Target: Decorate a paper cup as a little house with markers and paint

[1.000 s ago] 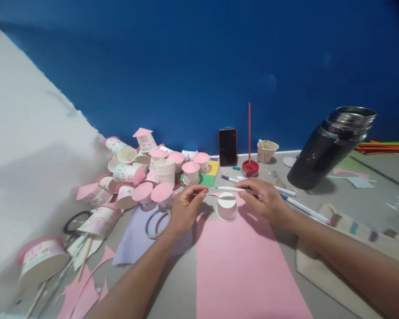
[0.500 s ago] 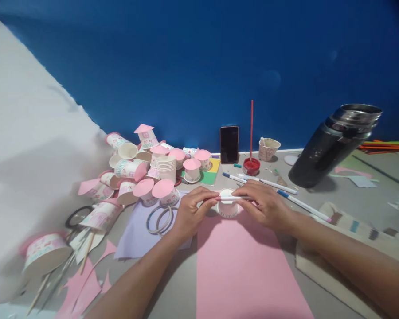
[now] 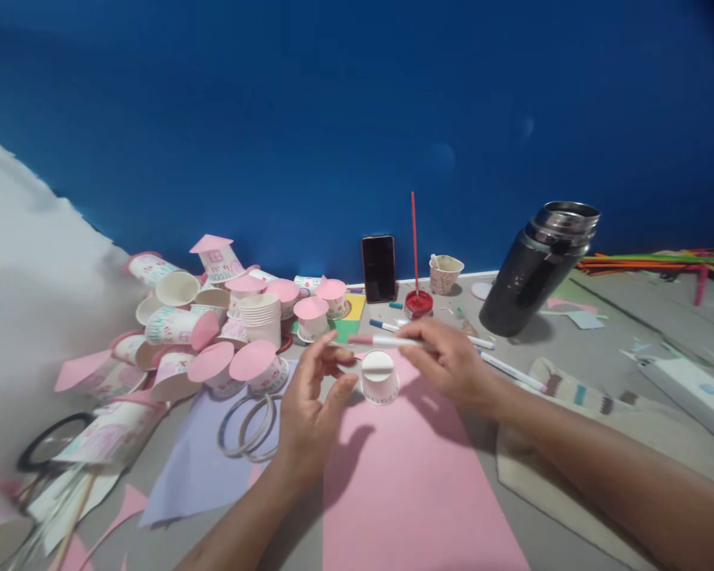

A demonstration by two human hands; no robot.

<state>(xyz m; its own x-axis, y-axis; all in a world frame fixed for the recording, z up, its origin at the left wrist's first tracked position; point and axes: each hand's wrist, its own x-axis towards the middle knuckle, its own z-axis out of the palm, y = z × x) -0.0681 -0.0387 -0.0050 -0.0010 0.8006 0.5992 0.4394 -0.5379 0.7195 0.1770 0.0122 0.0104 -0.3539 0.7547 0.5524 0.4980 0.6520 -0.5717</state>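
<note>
The left hand (image 3: 312, 408) had released the pink-ended marker (image 3: 386, 341), its fingers apart, leaving only the right hand (image 3: 449, 361) pinching it; an upturned paper cup (image 3: 380, 385) stood between both hands' fingertips.

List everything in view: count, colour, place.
Upturned cup: one, white, centre
Held marker: one, white and pink, centre
Loose markers: several, mostly white, right
Large sheet: one, pink, centre
Smaller sheet: one, purple, left
Bangles: two, grey, left
Decorated cups: many, white and pink, left
Cup stack: one, white, left
Card: one, yellow and green, rear
Phone: one, black, rear
Pot: one, red, rear
Stick: one, red, above pot
Container: one, pale, rear
Bottle: one, black, right
Strips: several, orange and green, right
Cloth: one, beige, right
Block: one, white, right
Loop: one, black, left
Scraps: several, mixed, scattered
Table: one, grey, beneath
Wall: one, blue, rear
Left hand: one, bare, left
Right hand: one, on held marker
</note>
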